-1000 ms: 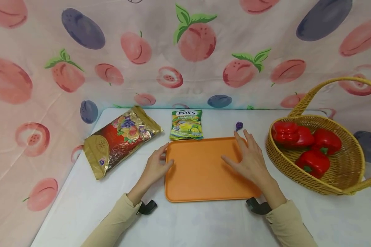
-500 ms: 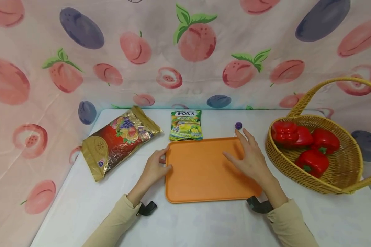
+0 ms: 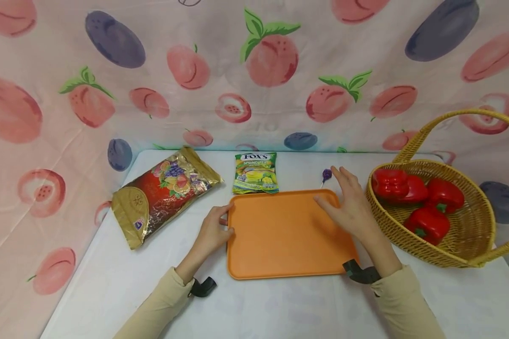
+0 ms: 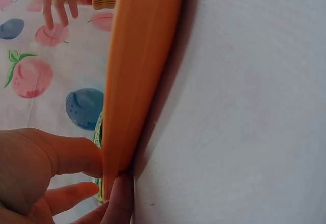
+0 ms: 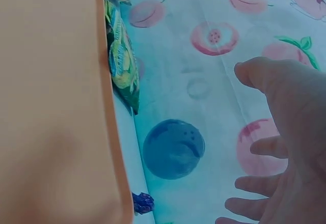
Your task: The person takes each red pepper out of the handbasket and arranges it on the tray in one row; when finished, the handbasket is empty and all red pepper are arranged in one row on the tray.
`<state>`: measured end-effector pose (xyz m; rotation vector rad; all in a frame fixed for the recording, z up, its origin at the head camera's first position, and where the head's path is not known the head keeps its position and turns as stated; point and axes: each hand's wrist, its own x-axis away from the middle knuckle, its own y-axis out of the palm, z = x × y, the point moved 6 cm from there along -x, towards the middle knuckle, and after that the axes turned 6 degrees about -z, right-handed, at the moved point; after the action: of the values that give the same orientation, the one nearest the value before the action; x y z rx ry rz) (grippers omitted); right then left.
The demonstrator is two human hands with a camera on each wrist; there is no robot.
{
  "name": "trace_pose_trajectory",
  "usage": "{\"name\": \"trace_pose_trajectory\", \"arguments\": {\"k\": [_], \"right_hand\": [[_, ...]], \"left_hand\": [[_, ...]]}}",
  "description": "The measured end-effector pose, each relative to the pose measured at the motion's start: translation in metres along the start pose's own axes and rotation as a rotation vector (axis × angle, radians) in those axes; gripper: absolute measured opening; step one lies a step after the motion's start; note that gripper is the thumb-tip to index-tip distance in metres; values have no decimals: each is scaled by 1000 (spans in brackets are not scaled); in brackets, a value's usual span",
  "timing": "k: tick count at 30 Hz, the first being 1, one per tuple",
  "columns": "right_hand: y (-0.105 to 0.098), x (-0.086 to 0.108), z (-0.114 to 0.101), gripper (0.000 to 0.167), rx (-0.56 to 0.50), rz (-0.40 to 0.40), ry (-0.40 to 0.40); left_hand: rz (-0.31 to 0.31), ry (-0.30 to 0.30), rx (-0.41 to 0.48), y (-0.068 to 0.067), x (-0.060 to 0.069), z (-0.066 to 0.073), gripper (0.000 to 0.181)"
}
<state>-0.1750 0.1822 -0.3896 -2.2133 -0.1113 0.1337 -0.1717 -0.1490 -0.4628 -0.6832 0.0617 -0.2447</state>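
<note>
An orange tray [image 3: 288, 240] lies on the white table. At its left edge my left hand [image 3: 212, 234] grips the rim; in the left wrist view the thumb lies on one side and a fingertip [image 4: 119, 198] on the other. My right hand [image 3: 354, 207] hovers over the tray's right side with spread fingers, holding nothing. Close to its fingertips lies a lollipop [image 3: 327, 175] in a purple wrapper, its thin white stick pointing toward the tray. In the right wrist view the right hand [image 5: 295, 142] shows apart from the tray.
A green Fox's candy bag [image 3: 255, 173] lies just behind the tray. To the left is a large gold and red packet [image 3: 167, 195]. A wicker basket [image 3: 471, 235] with a tall handle stands at right, holding several red bell peppers [image 3: 428, 223]. Fruit-print cloth [image 3: 275, 103] hangs behind.
My right hand has shifted a little right and up, away from the tray's middle. The lollipop's stick now shows more. My left hand stays at the tray's left edge.
</note>
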Motion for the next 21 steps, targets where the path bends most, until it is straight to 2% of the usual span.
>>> {"name": "trace_pose_trajectory", "arguments": {"k": [21], "right_hand": [[-6,-3,4,85,0,22,4]], "left_hand": [[-7,5,1,0,-1,-2,69]]}}
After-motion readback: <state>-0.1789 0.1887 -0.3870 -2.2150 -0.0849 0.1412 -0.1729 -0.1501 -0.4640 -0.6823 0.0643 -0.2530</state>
